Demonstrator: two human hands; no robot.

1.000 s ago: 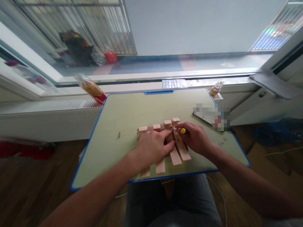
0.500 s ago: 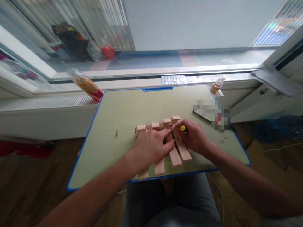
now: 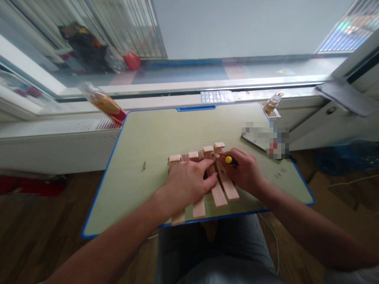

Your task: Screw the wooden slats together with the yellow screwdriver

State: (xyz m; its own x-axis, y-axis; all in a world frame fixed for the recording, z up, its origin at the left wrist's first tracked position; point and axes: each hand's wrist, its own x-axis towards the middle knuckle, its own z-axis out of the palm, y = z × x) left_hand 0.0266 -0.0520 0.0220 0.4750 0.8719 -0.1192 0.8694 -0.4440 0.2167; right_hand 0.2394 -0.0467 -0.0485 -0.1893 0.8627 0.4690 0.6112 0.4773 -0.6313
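A light wooden piece made of several slats (image 3: 219, 193) with small blocks at their far ends lies on the table. My left hand (image 3: 189, 177) grips it from above, its index finger and thumb over the middle slats and its other fingers hidden. In my right hand (image 3: 244, 167) is a small screwdriver (image 3: 228, 159) with a yellow and black handle, held between closed fingers. Its thin shaft points left, to the upper part of the rightmost slat, close to my left index fingertip. Whether the tip touches a screw is too small to tell.
On the pale green folding table (image 3: 148, 134) with a blue edge, a small screw-like piece (image 3: 144, 165) lies at left. A partly blurred-out flat object (image 3: 260, 142) lies at right. Bottles stand by the window, one at left (image 3: 106, 104), one at right (image 3: 272, 103).
The view has shifted slightly. Both hands keep almost the same place on the wooden piece, and the screwdriver is still in my right hand.
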